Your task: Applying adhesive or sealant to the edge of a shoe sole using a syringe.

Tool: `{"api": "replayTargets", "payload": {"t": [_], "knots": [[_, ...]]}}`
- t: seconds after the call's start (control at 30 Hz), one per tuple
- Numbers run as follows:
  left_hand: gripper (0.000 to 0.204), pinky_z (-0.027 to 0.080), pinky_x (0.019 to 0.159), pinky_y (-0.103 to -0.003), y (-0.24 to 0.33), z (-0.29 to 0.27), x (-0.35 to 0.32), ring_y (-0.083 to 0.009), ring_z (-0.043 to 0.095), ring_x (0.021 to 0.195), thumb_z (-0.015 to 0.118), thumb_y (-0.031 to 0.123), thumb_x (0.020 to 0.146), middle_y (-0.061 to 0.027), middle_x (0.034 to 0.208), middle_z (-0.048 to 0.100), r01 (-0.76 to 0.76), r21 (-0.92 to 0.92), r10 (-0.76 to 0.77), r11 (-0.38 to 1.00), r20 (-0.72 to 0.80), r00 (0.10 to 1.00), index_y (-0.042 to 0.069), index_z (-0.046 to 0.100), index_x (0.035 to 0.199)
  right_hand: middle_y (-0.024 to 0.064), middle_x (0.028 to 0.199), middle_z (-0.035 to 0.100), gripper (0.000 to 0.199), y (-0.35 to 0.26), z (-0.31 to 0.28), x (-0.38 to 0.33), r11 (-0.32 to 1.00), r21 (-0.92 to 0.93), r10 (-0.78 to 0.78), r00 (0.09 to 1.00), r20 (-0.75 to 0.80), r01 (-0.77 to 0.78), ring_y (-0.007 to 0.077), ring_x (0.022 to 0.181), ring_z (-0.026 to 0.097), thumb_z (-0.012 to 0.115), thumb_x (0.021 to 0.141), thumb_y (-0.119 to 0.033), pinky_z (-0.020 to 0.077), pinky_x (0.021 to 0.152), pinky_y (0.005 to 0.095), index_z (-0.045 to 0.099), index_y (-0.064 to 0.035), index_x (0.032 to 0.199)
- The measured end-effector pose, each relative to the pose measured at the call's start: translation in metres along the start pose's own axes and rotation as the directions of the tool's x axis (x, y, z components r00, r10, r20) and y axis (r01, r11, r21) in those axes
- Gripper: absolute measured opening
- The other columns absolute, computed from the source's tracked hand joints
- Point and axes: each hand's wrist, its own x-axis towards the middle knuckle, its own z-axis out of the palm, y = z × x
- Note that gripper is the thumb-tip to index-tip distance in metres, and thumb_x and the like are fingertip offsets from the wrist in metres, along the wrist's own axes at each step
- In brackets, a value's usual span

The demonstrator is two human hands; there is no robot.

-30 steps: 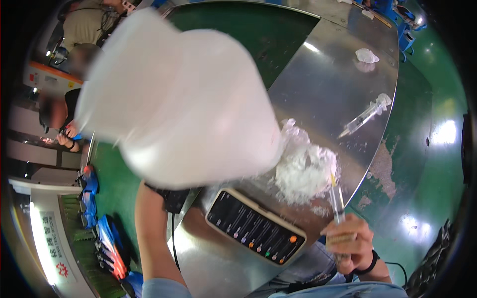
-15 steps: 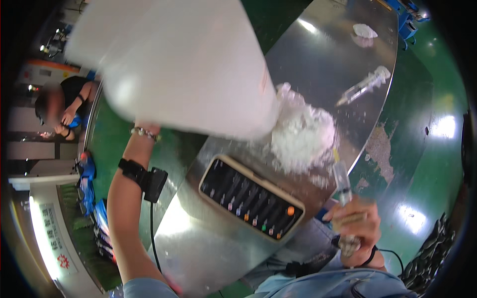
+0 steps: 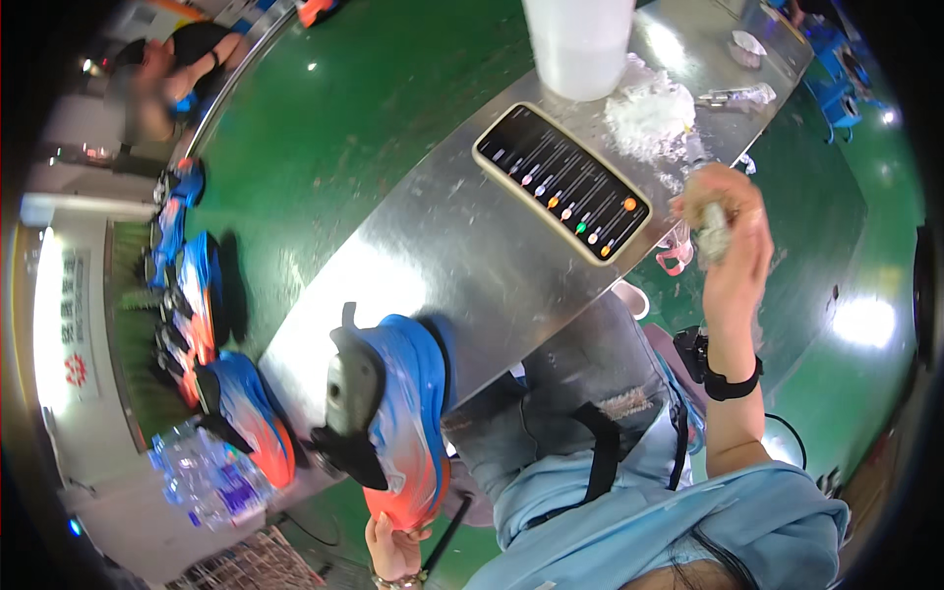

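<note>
Shoe: blue-and-orange running shoe (image 3: 418,393) at 7 o'clock in the view, toe toward 6, at the near edge of the metal worktop (image 3: 482,295). Left hand (image 3: 396,549) closed around its orange toe. Cannot tell whether the sole bears on metal.

Right hand (image 3: 733,221), toward 3 o'clock: fist round a clear syringe (image 3: 695,149), nozzle toward 11. Tip near the white powdery heap (image 3: 649,116); contact unclear.

About the heap: white container (image 3: 582,49) at 10 o'clock, second syringe (image 3: 737,96) lying at 3, white lump (image 3: 749,42) at 2. Phone (image 3: 565,184) at 7, screen lit.

Row of similar shoes (image 3: 202,290) from 8 to 10 o'clock in the view; clear bottles (image 3: 208,477) at 8.

Progress, as judged: powder out, shoe and syringe both in grip, the two well apart. No white seen on the shoe's visible side; underside hidden. Whether the row shoes are finished or waiting, cannot tell.
</note>
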Motion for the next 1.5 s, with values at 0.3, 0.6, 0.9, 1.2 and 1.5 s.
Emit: {"api": "replayTargets", "payload": {"t": [0.3,0.6,0.9,1.2,1.5], "knots": [[0.036,0.047,0.076,-0.028,0.045,0.008,0.052,-0.0165,0.056,0.09,0.048,0.024,0.09,-0.01,0.105,0.056,-0.634,0.449,0.774,0.63,-0.297,0.559,-0.001,0.046,0.116,0.0127,0.089,0.047,0.052,-0.082,0.025,-0.011,0.775,0.593,0.068,0.961,0.266,-0.219,0.0251,0.072,0.05,0.026,0.089,-0.048,0.0414,0.06,0.034,0.049,-0.0022,0.1],[0.069,0.046,0.069,-0.03,0.139,0.159,0.105,-0.0213,0.058,0.076,0.082,0.038,0.051,-0.0123,0.085,0.061,-0.915,0.245,0.704,-0.32,0.708,-0.057,-0.003,0.051,0.097,0.017,0.089,0.042,0.04,-0.143,0.04,-0.011,0.246,0.902,-0.443,0.787,0.429,-0.354,0.0278,0.062,0.053,0.034,0.09,-0.047,0.0537,0.059,0.0393,0.048,-0.0092,0.089],[0.083,0.046,0.07,-0.033,0.147,0.19,0.11,-0.0227,0.056,0.078,0.067,0.063,0.058,-0.016,0.087,0.059,-0.891,0.169,0.542,-0.422,0.835,-0.099,-0.007,0.047,0.098,0.0121,0.077,0.047,0.035,-0.153,0.049,0.001,0.341,0.811,-0.221,0.798,0.56,-0.475,0.0279,0.043,0.054,0.044,0.089,-0.035,0.0509,0.041,0.0342,0.051,-0.0104,0.065],[0.089,0.048,0.066,-0.031,0.15,0.185,0.131,-0.0227,0.058,0.074,0.061,0.071,0.055,-0.0176,0.084,0.06,-0.914,0.081,0.53,-0.397,0.834,-0.156,-0.006,0.046,0.097,0.012,0.077,0.048,0.039,-0.134,0.06,-0.003,0.391,0.808,-0.193,0.819,0.54,-0.44,0.0269,0.042,0.053,0.041,0.09,-0.036,0.0506,0.041,0.0325,0.052,-0.0124,0.061],[0.091,0.047,0.069,-0.029,0.154,0.177,0.142,-0.0203,0.058,0.077,0.065,0.069,0.049,-0.0141,0.088,0.059,-0.909,0.365,0.718,-0.202,0.686,0.116,-0.005,0.048,0.099,0.0119,0.076,0.049,0.043,-0.121,0.065,-0.004,0.436,0.815,-0.173,0.853,0.492,-0.382,0.026,0.041,0.052,0.038,0.091,-0.037,0.0503,0.041,0.0309,0.053,-0.0142,0.058]]}}
